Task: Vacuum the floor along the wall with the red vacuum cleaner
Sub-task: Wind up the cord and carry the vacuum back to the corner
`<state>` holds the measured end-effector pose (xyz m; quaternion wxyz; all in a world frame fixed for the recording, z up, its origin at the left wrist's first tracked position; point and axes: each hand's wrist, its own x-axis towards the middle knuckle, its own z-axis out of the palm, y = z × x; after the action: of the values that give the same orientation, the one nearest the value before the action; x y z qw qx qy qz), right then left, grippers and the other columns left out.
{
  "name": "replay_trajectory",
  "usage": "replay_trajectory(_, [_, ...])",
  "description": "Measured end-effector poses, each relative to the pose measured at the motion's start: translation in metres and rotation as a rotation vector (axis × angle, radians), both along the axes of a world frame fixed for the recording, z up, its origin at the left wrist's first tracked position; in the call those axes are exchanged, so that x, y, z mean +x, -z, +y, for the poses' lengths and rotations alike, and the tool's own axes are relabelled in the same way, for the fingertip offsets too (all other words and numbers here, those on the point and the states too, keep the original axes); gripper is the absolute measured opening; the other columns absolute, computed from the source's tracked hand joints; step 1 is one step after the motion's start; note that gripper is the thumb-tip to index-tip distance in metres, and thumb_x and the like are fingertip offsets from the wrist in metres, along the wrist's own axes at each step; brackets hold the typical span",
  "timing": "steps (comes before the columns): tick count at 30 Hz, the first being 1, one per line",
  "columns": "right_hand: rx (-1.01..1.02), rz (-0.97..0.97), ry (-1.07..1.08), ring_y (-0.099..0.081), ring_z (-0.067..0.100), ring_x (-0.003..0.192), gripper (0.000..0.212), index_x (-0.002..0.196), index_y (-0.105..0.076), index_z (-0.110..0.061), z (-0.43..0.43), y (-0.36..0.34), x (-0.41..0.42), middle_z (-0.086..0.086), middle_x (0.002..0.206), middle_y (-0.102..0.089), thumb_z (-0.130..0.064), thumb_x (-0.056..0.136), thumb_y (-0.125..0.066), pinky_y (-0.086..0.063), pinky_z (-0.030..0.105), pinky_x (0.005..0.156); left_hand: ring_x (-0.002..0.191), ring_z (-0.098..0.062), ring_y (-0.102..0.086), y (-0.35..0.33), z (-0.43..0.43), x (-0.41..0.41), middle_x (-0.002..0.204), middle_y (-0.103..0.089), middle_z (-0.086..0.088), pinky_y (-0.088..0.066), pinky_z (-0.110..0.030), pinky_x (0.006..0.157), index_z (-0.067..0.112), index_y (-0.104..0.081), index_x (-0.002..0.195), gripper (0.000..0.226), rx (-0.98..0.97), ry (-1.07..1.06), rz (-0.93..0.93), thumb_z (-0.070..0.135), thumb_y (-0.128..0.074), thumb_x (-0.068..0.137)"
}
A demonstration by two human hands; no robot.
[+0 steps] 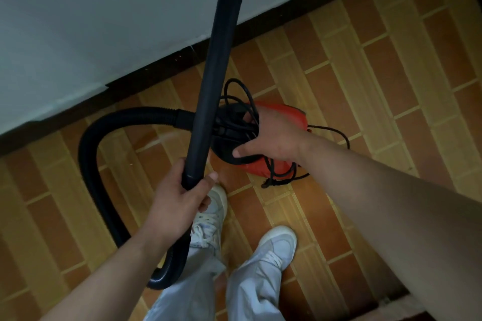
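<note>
Floor (339, 81), tiled, meets wall (104, 21) at a dark skirting. Red vacuum cleaner (281, 122) sits near it, cord (242, 101) piled on top. Your right hand (271, 135) clamps its top, likely to carry it. Left hand (180, 203) closes round the wand (214, 70), tip raised clear.

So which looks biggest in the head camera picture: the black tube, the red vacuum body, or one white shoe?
1. black tube, the longest by far, though it is held up nearer the camera.
2. red vacuum body, partly hidden by the right hand.
3. white shoe, though it looks close to the body's size.
</note>
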<state>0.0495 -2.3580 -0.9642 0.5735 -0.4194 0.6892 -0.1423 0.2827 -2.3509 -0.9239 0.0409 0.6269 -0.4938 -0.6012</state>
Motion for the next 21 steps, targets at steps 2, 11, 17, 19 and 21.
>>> replay_trajectory(2, [-0.020, 0.050, -0.021, -0.059, -0.007, 0.082, 0.053, 0.113, -0.062, -0.026, 0.000, 0.003, 0.004, -0.019, 0.093, -0.063, -0.020, 0.069, -0.091, -0.038, 0.005, 0.062, 0.074, -0.035, -0.069, 0.003, 0.000, 0.000, 0.085, -0.064, -0.025, -0.061, -0.037, 0.063, 0.023, -0.056, 0.099, 0.018, 0.004, -0.016, -0.014, 0.027, -0.072, 0.093])
replay_trajectory(11, [0.007, 0.148, -0.074, -0.054, 0.002, 0.056, 0.031, 0.063, -0.052, -0.029, 0.001, 0.004, 0.010, -0.012, 0.063, -0.056, -0.018, 0.080, -0.075, -0.035, 0.018, 0.050, 0.061, -0.014, -0.061, 0.011, 0.001, 0.007, 0.074, -0.053, 0.000, -0.053, -0.026, 0.059, 0.038, -0.055, 0.100, 0.020, -0.011, 0.106, -0.009, 0.047, -0.069, 0.091])
replay_trajectory(17, [0.023, 0.076, 0.125, -0.056, -0.013, 0.056, 0.030, 0.069, -0.056, -0.031, 0.021, -0.003, 0.018, -0.016, 0.065, -0.058, -0.010, 0.085, -0.071, -0.036, 0.008, 0.050, 0.054, -0.016, -0.045, -0.002, -0.005, -0.002, 0.065, -0.044, 0.000, -0.041, -0.034, 0.049, 0.033, -0.049, 0.095, 0.023, -0.060, 0.250, 0.003, 0.050, -0.066, 0.093])
replay_trajectory(19, [0.030, 0.054, 0.223, -0.063, -0.005, 0.072, 0.017, 0.079, -0.066, -0.026, 0.032, -0.012, 0.018, -0.011, 0.076, -0.067, -0.010, 0.084, -0.071, -0.046, 0.016, 0.063, 0.055, -0.015, -0.047, -0.011, -0.007, -0.010, 0.067, -0.048, -0.002, -0.042, -0.034, 0.051, 0.027, -0.050, 0.096, 0.028, -0.088, 0.279, -0.002, 0.051, -0.066, 0.093])
replay_trajectory(21, [0.042, 0.042, 0.320, -0.067, 0.009, 0.086, 0.016, 0.091, -0.072, -0.022, 0.044, -0.027, 0.016, -0.006, 0.089, -0.073, -0.009, 0.082, -0.071, -0.051, 0.024, 0.074, 0.057, -0.017, -0.050, -0.024, -0.008, -0.020, 0.069, -0.052, -0.009, -0.046, -0.041, 0.053, 0.021, -0.051, 0.099, 0.037, -0.099, 0.300, 0.002, 0.055, -0.064, 0.093])
